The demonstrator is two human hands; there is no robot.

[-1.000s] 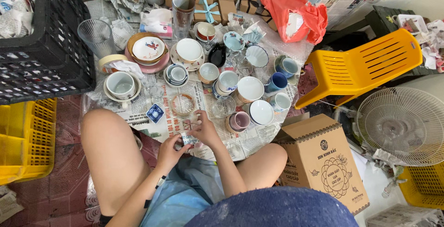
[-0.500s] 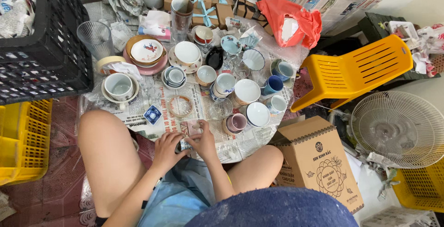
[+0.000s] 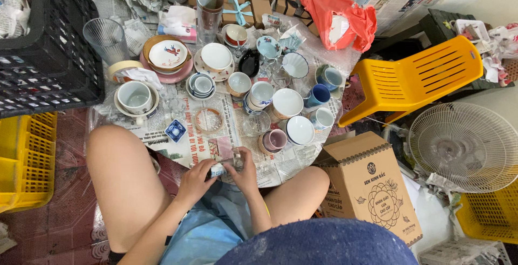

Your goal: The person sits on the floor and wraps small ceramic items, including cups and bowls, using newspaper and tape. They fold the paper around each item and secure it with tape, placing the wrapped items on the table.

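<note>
I sit on the floor with my knees apart. My left hand (image 3: 195, 181) and my right hand (image 3: 244, 172) meet in front of me over the near edge of the newspaper (image 3: 178, 149). Together they grip a small clear glass object with a white part (image 3: 224, 165); its exact shape is hidden by my fingers. Just beyond my hands lie a roll of clear tape (image 3: 209, 120), a small blue square dish (image 3: 176, 130) and an empty clear glass (image 3: 252, 124).
Several cups and bowls crowd the newspaper, with a tall ribbed glass (image 3: 107, 38) at the back left. A black crate (image 3: 48, 54) and yellow crate (image 3: 24, 162) stand left. A cardboard box (image 3: 372, 184), yellow plastic chair (image 3: 415, 79) and fan (image 3: 464, 146) stand right.
My hands have stayed together at the newspaper's near edge, shifting slightly on the small glass object. The view has moved a little; the dishes have not moved.
</note>
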